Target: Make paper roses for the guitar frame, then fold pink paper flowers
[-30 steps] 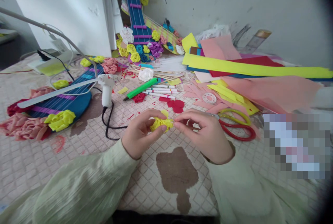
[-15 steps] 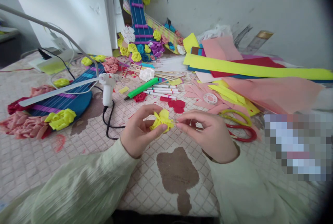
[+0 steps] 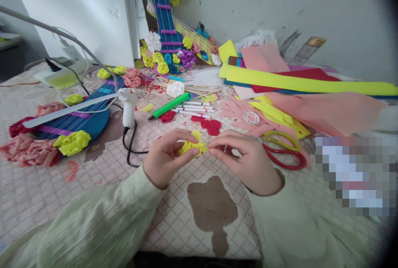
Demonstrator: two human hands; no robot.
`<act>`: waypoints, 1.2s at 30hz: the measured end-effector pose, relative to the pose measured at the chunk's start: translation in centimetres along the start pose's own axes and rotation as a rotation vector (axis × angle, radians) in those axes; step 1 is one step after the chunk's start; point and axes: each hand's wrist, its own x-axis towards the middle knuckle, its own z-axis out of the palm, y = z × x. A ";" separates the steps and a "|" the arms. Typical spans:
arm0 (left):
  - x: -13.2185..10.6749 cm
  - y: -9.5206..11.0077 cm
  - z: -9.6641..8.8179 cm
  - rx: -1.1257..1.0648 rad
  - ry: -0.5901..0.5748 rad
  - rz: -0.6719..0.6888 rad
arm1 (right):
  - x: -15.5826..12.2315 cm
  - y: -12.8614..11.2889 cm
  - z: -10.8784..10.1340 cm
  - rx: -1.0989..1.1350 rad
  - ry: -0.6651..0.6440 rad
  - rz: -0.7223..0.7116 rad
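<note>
A small yellow paper flower (image 3: 192, 147) is held just above the patterned tablecloth (image 3: 174, 218). My left hand (image 3: 166, 158) is curled around it, thumb on top and fingers underneath. My right hand (image 3: 245, 160) pinches the flower's right edge with thumb and forefinger. Both wrists wear pale green sleeves.
A white glue gun (image 3: 128, 104) with a black cord stands behind my left hand. Red-and-yellow scissors (image 3: 284, 152) lie right of my right hand. Pens (image 3: 192, 108), a green marker (image 3: 169, 105), coloured paper sheets (image 3: 298, 83) and flower-covered blue guitar shapes (image 3: 74, 120) fill the back.
The flower tipped up and opened toward the camera half a second ago, then turned back down between my fingers. Both hands stay in the same spot.
</note>
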 end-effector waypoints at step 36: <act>-0.2 0.0 0.0 0.050 -0.060 -0.008 | 0.2 0.4 -0.6 -0.004 -0.063 -0.020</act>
